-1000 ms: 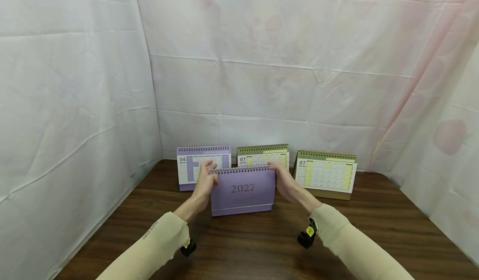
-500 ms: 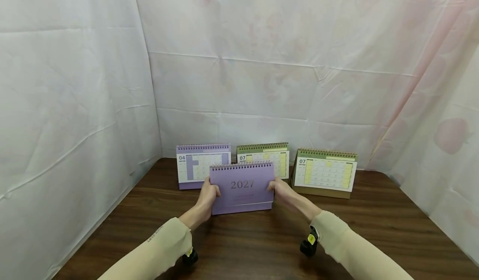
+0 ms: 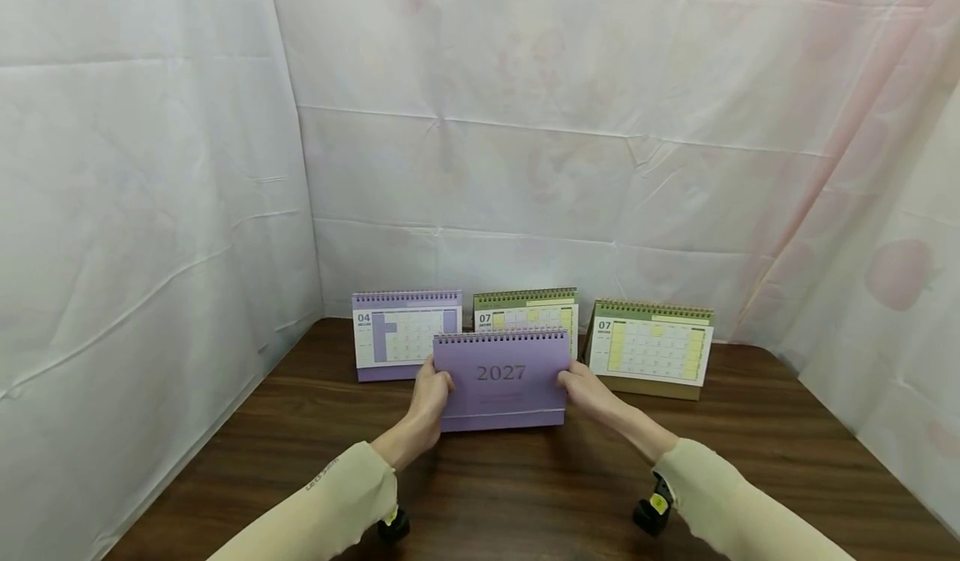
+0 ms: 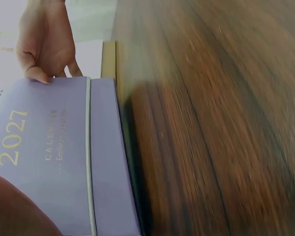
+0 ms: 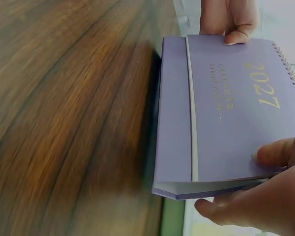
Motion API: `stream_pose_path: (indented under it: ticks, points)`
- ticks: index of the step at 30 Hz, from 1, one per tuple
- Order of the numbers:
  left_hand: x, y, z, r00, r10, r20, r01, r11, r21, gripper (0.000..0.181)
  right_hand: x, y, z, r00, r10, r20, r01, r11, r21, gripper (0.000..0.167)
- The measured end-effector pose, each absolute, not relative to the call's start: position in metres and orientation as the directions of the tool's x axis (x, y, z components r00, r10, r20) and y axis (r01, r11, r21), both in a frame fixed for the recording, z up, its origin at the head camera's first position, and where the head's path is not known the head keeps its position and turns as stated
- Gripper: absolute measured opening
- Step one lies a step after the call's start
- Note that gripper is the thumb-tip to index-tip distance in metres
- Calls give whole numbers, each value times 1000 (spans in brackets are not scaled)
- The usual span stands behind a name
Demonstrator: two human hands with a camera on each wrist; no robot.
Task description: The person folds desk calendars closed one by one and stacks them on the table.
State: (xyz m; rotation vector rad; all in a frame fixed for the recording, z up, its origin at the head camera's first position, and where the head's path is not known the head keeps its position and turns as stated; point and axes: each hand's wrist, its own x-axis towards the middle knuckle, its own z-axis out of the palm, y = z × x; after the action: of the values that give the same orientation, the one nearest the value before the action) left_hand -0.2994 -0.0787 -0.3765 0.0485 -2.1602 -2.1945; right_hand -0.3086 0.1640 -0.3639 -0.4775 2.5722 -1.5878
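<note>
Gripping 2027 calendar [image 3: 501, 393] by sides: left hand [image 3: 429, 398], right hand [image 3: 588, 388].

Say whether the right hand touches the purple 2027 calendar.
Touching: the right wrist view shows the right hand with its thumb on the 2027 calendar.

Wearing pale cream on both sides, left sleeve [image 3: 322, 511] and right sleeve [image 3: 742, 503] alike, loose at the cuffs; sporting dark lettering [image 3: 322, 474] on the left, too blurred to read; and flashing yellow patches [image 3: 658, 503] on black wrist cameras [image 3: 648, 519]!
</note>
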Motion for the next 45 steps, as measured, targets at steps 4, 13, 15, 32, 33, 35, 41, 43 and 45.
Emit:
stream_pose_path:
  ticks: [4, 13, 15, 32, 33, 35, 41, 43, 45]
  points:
    - [-291, -72, -371, -999, -44, 22, 22, -10, 1000, 79, -297, 176, -359, -930, -348, 118, -275, 446, -852, 48]
    - [-278, -61, -358, -998, -16, 54, 54, 44, 998, 67, -266, 197, -344, -921, -364, 140, -326, 521, -789, 46]
    - [-275, -59, -355, -998, -7, 62, 61, 71, 996, 64, -259, 201, -340, -925, -356, 137, -327, 557, -763, 49]
    - [-248, -54, -334, -983, 161, 88, 142, 365, 920, 61, -243, 230, -315, -945, -326, 18, -241, 660, -712, 23]
    - [-248, -55, -334, -980, 181, 80, 145, 383, 912, 62, -243, 232, -314, -945, -328, -7, -222, 655, -722, 26]
    - [-248, -56, -335, -973, 224, 63, 154, 420, 894, 62, -244, 235, -315, -941, -332, -71, -169, 640, -749, 31]
    - [-253, -55, -347, -950, 309, -32, 143, 527, 838, 64, -250, 243, -325, -901, -378, -214, -69, 612, -788, 30]
    - [-254, -55, -353, -950, 307, -63, 125, 557, 821, 61, -250, 244, -332, -896, -379, -231, -57, 614, -787, 27]
    - [-255, -54, -356, -952, 293, -85, 109, 585, 803, 56, -252, 243, -339, -894, -377, -242, -38, 602, -798, 24]
